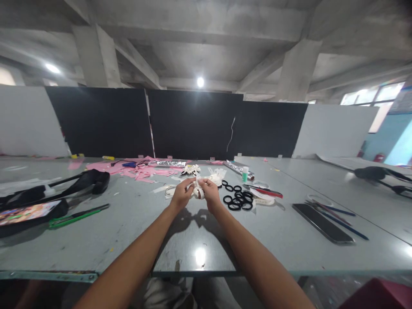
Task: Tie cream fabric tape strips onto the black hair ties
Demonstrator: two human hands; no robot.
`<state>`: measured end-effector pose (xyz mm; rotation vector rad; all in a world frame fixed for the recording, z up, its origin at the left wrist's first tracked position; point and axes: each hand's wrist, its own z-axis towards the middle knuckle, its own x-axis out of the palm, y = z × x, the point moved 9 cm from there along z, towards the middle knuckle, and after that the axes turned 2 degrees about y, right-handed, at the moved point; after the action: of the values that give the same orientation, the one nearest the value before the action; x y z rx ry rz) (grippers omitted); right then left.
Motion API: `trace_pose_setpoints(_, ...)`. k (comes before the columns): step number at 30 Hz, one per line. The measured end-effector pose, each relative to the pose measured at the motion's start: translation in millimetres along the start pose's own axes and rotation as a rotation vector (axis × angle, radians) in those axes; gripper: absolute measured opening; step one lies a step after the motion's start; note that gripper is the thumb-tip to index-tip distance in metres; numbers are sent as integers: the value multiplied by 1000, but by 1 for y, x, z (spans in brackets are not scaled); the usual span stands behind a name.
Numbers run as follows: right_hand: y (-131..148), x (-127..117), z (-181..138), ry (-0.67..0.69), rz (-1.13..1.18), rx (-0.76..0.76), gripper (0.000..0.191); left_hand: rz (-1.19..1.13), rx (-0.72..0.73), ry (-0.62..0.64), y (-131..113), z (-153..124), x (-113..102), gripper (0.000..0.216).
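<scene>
A small white ruffled piece (198,193), looking like gathered ribbon or paper, is pinched above the table between my two hands. My left hand (182,194) is closed on its left side, thumb and fingers together. From the right, my right hand (210,193) grips the same piece with thumb and forefinger. Just behind the hands lie another white ruffled bundle (217,175) and a white flower-like piece (191,170). Several black rings (238,200) lie close to the right hand. Parts of the held piece are covered by my fingers.
A red cutter (267,192) and a glue stick (245,174) lie beyond the rings. Farther right is a dark phone (323,223) beside thin brushes or pencils. At left are a green cutter (77,216) and black straps (93,180). Pink scraps (138,171) line the back.
</scene>
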<state>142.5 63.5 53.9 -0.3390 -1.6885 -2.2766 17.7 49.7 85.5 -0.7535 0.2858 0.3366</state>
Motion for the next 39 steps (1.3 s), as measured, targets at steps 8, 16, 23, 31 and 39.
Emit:
trace_pose_setpoints(8, -6, 11, -3, 122, 105, 62, 34, -10, 8, 23, -1, 0, 2, 33)
trace_pose_setpoints(16, -4, 12, -2, 141, 207, 30, 31, -56, -80, 53, 6, 0, 5, 39)
trace_pose_setpoints(23, -14, 7, -2, 101, 188, 113, 33, 89, 12, 60, 2, 0, 3, 37)
trace_pose_setpoints(31, -7, 11, -1, 168, 176, 52, 31, 45, -37, 165, 1, -1, 13, 40)
trace_pose_setpoints(39, -10, 5, -2, 90, 145, 61, 30, -6, 32, 107, -14, 1, 7, 18)
